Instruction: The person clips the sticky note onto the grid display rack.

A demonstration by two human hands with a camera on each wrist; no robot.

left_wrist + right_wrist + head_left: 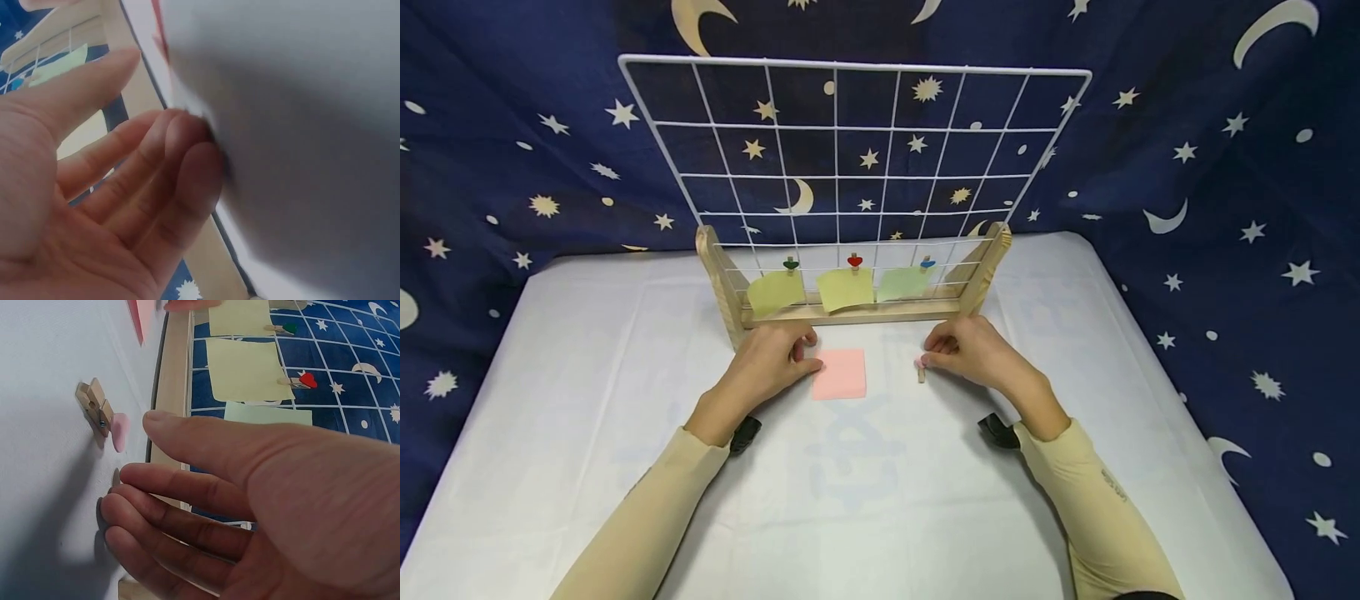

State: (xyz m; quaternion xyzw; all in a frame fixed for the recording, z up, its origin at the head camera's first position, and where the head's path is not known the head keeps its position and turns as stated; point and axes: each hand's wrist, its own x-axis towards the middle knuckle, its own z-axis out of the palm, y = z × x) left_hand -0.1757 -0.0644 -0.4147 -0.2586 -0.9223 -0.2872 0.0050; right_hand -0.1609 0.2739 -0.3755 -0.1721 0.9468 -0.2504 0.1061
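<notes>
A small square of pink paper [841, 375] lies on the white cloth. My left hand [769, 360] is at its left side, with the thumb tip at the paper's edge; the left wrist view shows the thumb apart from the loosely bent fingers [201, 175]. To the right lies a small wooden clothespin [921, 375] with a pink heart [120, 432]. My right hand [976, 354] hovers beside it. In the right wrist view its thumb and fingers [181, 481] are spread, near the heart but apart from it, and hold nothing.
Behind the hands a white wire grid [836, 129] stands in a wooden base [857, 315]. Clipped low on it are an olive-yellow note [775, 292], a yellow note [846, 289] and a pale green note [904, 284]. A dark blue star-patterned curtain [1217, 275] surrounds the table.
</notes>
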